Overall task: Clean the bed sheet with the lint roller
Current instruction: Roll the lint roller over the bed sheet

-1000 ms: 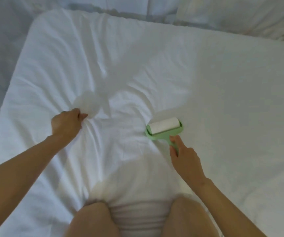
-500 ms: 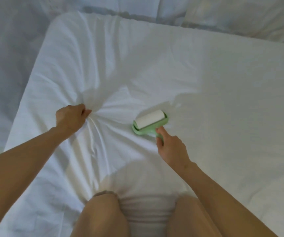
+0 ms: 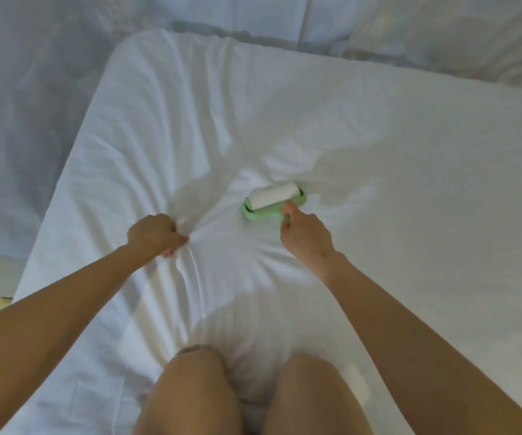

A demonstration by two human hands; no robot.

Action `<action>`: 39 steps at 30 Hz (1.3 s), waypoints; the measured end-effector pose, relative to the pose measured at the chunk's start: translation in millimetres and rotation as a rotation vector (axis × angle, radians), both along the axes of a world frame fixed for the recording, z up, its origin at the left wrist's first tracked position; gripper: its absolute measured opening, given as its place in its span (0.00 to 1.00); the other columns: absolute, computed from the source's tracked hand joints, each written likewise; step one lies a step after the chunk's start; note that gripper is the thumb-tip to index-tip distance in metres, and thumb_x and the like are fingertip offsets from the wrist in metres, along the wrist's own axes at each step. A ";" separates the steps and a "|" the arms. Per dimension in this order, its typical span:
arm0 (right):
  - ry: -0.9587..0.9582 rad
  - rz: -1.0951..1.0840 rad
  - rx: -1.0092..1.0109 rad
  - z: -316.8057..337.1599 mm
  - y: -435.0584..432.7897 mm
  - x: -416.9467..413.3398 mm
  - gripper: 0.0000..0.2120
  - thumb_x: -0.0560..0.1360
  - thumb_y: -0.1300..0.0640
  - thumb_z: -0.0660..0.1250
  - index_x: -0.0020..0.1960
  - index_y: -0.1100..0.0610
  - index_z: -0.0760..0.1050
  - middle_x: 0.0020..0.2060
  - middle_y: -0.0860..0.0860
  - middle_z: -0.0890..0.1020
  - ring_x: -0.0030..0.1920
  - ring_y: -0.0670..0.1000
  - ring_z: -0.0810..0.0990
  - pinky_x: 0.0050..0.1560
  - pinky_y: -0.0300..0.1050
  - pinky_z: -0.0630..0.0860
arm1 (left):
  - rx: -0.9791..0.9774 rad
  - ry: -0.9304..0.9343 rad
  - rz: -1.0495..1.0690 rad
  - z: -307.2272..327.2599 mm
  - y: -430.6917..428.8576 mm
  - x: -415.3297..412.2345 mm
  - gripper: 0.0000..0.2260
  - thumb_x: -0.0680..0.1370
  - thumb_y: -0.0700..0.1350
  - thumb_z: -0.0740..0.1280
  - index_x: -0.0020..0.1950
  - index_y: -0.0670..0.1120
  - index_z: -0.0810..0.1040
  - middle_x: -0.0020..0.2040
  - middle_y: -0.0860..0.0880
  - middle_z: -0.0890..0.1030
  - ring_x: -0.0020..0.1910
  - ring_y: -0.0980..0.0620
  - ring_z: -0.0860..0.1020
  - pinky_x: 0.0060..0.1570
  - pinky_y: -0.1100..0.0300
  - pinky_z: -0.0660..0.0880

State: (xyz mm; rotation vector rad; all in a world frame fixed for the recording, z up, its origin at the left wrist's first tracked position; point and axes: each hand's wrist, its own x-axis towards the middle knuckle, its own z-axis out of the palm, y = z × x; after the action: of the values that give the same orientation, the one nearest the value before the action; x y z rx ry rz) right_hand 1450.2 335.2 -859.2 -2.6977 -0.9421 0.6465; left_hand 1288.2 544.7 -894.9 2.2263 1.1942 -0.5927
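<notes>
Where the white bed sheet [image 3: 379,136] lies stretched over the bed [image 3: 121,58], the left hand [image 3: 154,235] has its fingers [image 3: 176,240] clenched around a bunch of cloth, from which soft creases fan outward. The lint roller [image 3: 273,200], a smooth white cylinder seated in a rounded pale-green plastic frame, rests on the sheet near the middle of the bed, just right of the gathered folds; the right hand [image 3: 306,237] grasps its green handle, fingers curled, forefinger reaching the frame. Two bare knees [image 3: 196,387] press into the sheet at the near edge.
</notes>
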 end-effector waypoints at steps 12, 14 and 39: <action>0.030 0.062 -0.234 33.5 -126.0 -48.5 0.15 0.80 0.51 0.53 0.66 0.46 0.63 0.31 0.46 0.67 0.35 0.50 0.70 0.37 0.44 0.63 | 0.543 0.087 -0.388 22.7 -26.2 68.5 0.10 0.81 0.45 0.61 0.60 0.44 0.75 0.55 0.47 0.80 0.56 0.46 0.79 0.45 0.57 0.70; -0.093 0.019 -0.113 32.9 -99.2 -42.2 0.14 0.80 0.52 0.56 0.64 0.49 0.68 0.28 0.47 0.67 0.32 0.53 0.70 0.34 0.44 0.62 | 0.503 -0.357 -0.378 14.6 -44.4 98.4 0.14 0.81 0.47 0.60 0.64 0.42 0.73 0.59 0.44 0.78 0.58 0.42 0.77 0.49 0.54 0.71; -0.001 -0.009 0.044 4.4 150.8 124.6 0.15 0.78 0.60 0.53 0.65 0.55 0.64 0.30 0.51 0.68 0.35 0.56 0.70 0.36 0.45 0.63 | 0.495 -0.445 -0.612 -28.6 100.6 199.6 0.24 0.81 0.47 0.48 0.76 0.43 0.63 0.77 0.46 0.63 0.76 0.44 0.60 0.73 0.36 0.53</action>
State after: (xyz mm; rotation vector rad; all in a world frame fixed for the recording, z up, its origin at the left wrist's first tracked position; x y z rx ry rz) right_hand 1574.8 486.0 -854.8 -2.6624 -0.9323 0.6151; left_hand 1487.8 645.3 -923.5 2.9566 0.4469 0.0176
